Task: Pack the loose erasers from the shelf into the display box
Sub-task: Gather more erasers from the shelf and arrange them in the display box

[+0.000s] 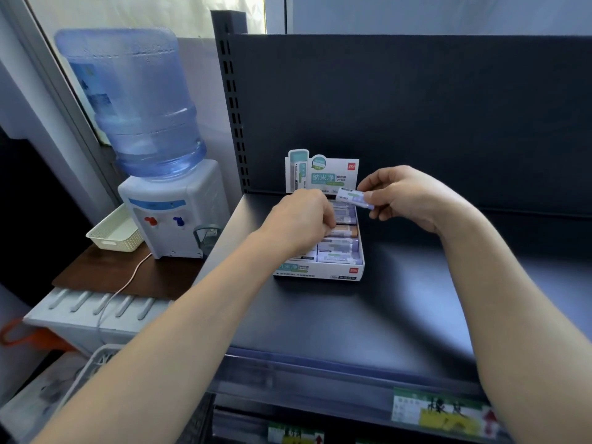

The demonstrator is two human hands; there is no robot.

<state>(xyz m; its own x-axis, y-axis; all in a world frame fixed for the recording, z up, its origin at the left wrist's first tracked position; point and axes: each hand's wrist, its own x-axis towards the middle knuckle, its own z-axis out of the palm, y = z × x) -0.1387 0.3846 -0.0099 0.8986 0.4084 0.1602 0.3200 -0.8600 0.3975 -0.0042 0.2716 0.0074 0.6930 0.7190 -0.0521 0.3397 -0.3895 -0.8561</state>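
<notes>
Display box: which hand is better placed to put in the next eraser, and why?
Right. The right hand already holds an eraser above the display box; the left hand rests inside it.

A shop: slotted metal shelf (400, 299), price labels (439, 408) along its edge.

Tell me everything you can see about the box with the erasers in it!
The box is a small white cardboard tray with teal print and a red logo on its front wall. A printed card stands up at its back. It sits flat on the dark shelf, near the back panel. Rows of wrapped erasers lie inside, mostly purple, one orange. The left hand reaches into it, hiding its left part. The right hand holds one eraser just above it.
</notes>
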